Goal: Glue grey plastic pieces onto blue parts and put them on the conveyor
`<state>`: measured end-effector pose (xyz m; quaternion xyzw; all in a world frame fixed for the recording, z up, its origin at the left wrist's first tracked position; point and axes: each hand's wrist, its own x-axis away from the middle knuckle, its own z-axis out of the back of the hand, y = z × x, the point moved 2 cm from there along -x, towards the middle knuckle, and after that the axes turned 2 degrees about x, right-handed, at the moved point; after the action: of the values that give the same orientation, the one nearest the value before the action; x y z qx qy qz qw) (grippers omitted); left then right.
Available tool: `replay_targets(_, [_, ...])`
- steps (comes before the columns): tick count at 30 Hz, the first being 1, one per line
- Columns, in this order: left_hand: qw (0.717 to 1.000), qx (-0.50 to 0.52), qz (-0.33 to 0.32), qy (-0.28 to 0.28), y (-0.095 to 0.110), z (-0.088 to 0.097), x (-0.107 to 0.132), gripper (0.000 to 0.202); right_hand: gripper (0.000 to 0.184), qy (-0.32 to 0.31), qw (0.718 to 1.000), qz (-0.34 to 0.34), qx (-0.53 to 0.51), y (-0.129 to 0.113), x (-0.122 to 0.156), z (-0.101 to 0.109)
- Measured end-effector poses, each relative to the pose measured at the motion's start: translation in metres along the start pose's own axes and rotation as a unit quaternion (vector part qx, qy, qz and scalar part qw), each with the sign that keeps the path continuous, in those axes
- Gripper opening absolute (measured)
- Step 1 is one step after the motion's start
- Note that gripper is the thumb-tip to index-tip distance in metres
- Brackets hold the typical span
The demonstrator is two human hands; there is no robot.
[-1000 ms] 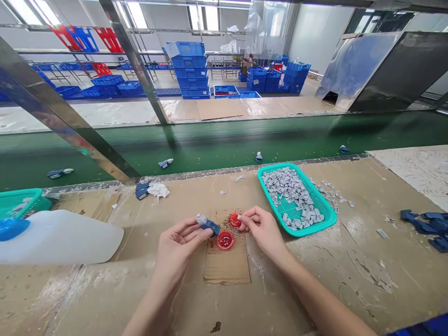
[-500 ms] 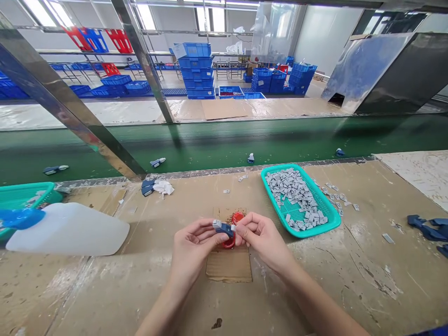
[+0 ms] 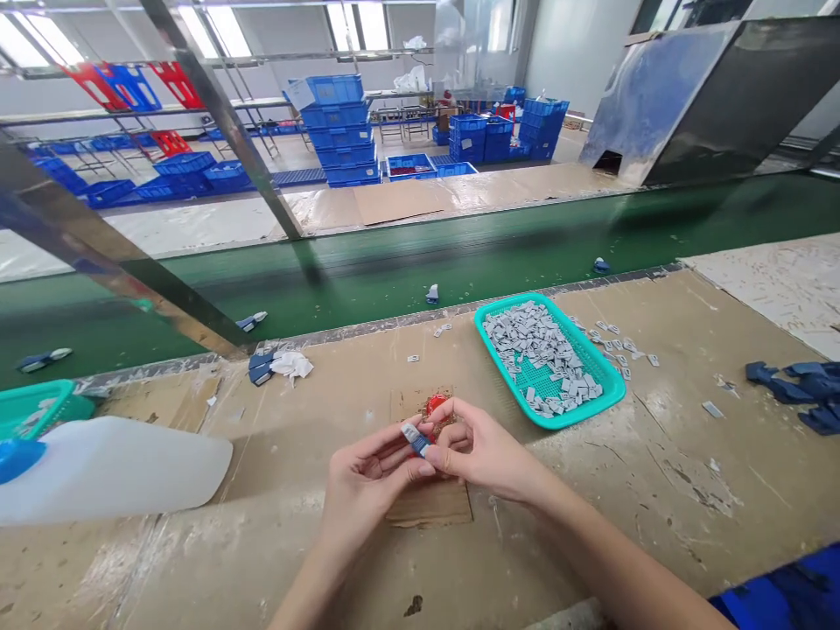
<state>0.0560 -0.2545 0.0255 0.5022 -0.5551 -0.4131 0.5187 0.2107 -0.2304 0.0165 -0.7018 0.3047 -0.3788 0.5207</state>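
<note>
A small navy-blue part with a pale grey tip [image 3: 416, 439] is held between my two hands, above the bench. My left hand [image 3: 371, 477] has its fingertips and thumb closed around the tip side, the palm partly showing. Thumb and fingers of my right hand [image 3: 482, 446] pinch the part's other end and hide much of it. Beneath the hands lies a cardboard piece [image 3: 430, 509]. A red round container [image 3: 434, 403] stands on it, mostly covered by my right fingers. To the right, a teal basket [image 3: 489, 350] holds a heap of small grey tags [image 3: 535, 337].
A green conveyor belt [image 3: 367, 271] runs behind the bench, carrying several blue-and-white parts. At left lies a white jug [image 3: 137, 464] with a blue cap, near another teal basket [image 3: 82, 407]. A metal post [image 3: 223, 114] rises beyond. Dark blue pieces [image 3: 797, 385] lie at right.
The part has turned in my hands, its pale tip now pointing up and left. My right hand has shifted left over it. The head view has tilted, and the parts on the belt sit farther left.
</note>
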Motion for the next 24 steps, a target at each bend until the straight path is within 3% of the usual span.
replay_targets(4, [0.998, -0.029, -0.021, -0.053, 0.008, -0.006, -0.004, 0.04, 0.029, 0.005, 0.999, 0.038, 0.02, -0.019, 0.007, 0.019])
replay_targets(6, [0.995, -0.062, -0.043, -0.066, 0.013, -0.005, -0.012, 0.049, 0.027, 0.111, 0.986, 0.054, 0.111, -0.028, 0.013, 0.045])
replay_targets(7, [0.993, -0.082, -0.061, -0.063, 0.015, -0.003, -0.019, 0.054, 0.024, 0.198, 0.961, 0.053, 0.185, -0.03, 0.017, 0.06])
replay_targets(9, [0.983, -0.139, -0.111, -0.05, 0.02, 0.005, -0.042, 0.06, 0.02, 0.35, 0.867, -0.005, 0.355, -0.031, 0.025, 0.089])
replay_targets(11, [0.954, -0.248, -0.165, -0.021, 0.024, 0.016, -0.077, 0.058, 0.021, 0.397, 0.774, -0.105, 0.483, -0.026, 0.027, 0.107])
replay_targets(12, [0.93, -0.322, -0.175, -0.008, 0.026, 0.023, -0.098, 0.055, 0.023, 0.391, 0.745, -0.147, 0.52, -0.023, 0.026, 0.112])
replay_targets(13, [0.888, -0.421, -0.182, 0.03, 0.029, 0.029, -0.122, 0.052, 0.023, 0.379, 0.731, -0.175, 0.54, -0.02, 0.024, 0.114])
replay_targets(14, [0.823, -0.539, -0.172, 0.05, 0.031, 0.035, -0.146, 0.051, 0.023, 0.365, 0.73, -0.189, 0.546, -0.018, 0.022, 0.115])
replay_targets(17, [0.758, -0.628, -0.16, 0.077, 0.041, 0.043, -0.213, 0.05, 0.017, 0.336, 0.757, -0.182, 0.53, -0.018, 0.016, 0.114])
replay_targets(20, [0.728, -0.665, -0.15, 0.072, 0.048, 0.038, -0.255, 0.043, 0.01, 0.334, 0.773, -0.16, 0.515, -0.022, 0.015, 0.113])
replay_targets(24, [0.698, -0.697, -0.148, 0.069, 0.047, 0.025, -0.274, 0.032, 0.011, 0.333, 0.786, -0.124, 0.506, -0.023, 0.017, 0.112])
